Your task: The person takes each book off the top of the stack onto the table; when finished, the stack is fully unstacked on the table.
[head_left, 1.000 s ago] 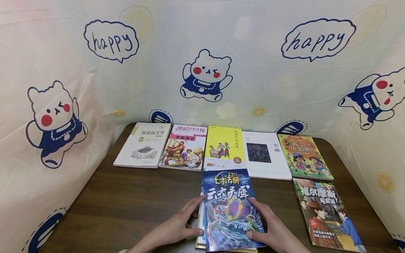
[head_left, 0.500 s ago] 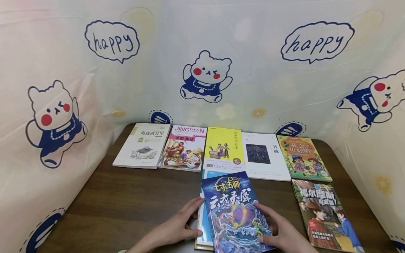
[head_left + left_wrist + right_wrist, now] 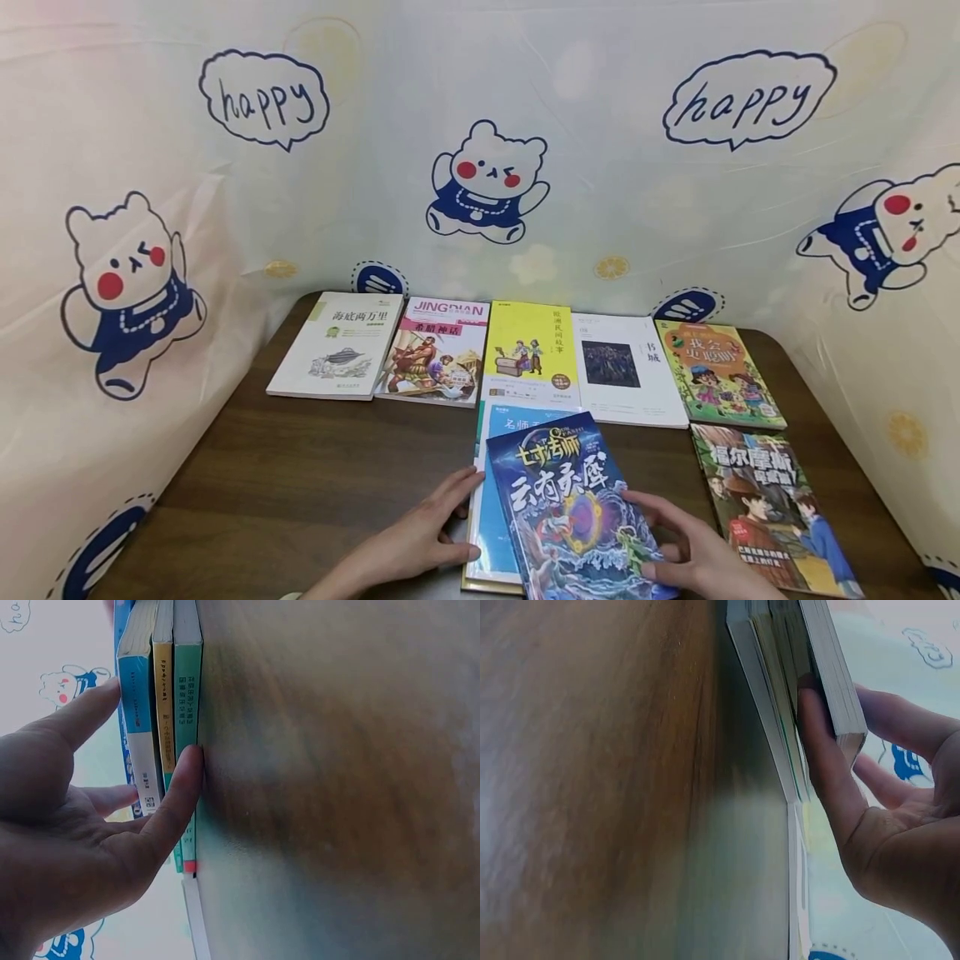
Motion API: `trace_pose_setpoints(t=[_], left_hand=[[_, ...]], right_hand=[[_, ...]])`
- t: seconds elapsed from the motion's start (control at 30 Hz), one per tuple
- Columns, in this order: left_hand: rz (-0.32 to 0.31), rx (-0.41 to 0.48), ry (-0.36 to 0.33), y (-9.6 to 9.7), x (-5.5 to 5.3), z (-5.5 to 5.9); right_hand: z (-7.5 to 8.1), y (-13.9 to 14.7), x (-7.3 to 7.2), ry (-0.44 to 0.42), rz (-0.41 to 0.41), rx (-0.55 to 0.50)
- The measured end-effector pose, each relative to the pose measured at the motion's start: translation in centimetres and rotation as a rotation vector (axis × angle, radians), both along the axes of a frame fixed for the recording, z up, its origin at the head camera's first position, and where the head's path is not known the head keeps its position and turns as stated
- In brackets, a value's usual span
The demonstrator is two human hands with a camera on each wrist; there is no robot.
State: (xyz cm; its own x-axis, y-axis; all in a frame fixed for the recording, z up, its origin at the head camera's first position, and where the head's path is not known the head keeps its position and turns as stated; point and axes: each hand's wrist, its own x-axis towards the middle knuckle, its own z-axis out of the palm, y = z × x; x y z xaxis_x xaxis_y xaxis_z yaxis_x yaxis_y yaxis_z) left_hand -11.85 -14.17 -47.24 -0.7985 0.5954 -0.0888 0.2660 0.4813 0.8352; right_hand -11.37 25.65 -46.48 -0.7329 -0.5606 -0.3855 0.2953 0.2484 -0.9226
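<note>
My right hand (image 3: 693,546) grips the right edge of a dark blue fantasy-cover book (image 3: 577,517), which lies turned askew over a stack. In the right wrist view a finger (image 3: 826,765) is under that book's pages (image 3: 832,667), between it and the books beneath. My left hand (image 3: 420,533) touches the left side of the stack. Its extended fingers rest against the spines in the left wrist view, one fingertip on the green spine (image 3: 187,690), another at the blue-and-white spine (image 3: 136,697). A light blue book (image 3: 493,500) shows below the dark blue one.
Along the back of the brown table (image 3: 300,492) lie a white book (image 3: 352,333), a pink-topped book (image 3: 442,333), a yellow book (image 3: 525,317), a white magazine (image 3: 637,400) and an orange-green book (image 3: 720,358). A detective-cover book (image 3: 772,508) lies at right. Printed curtain (image 3: 615,192) surrounds the table.
The dark blue book has shifted right and tilted with my right hand, uncovering more of the light blue book beneath. My left hand has stayed at the stack's left side.
</note>
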Motion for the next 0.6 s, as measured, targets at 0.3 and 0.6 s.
trace_pose_setpoints(t=[0.3,0.6], left_hand=[[0.004,-0.041,-0.018,0.0,-0.2,0.0],[-0.005,0.000,-0.006,0.0,-0.1,-0.2]], right_hand=[[0.3,2.4,0.2,-0.097,0.000,-0.050],[1.3,5.1,0.5,0.032,-0.007,0.046]])
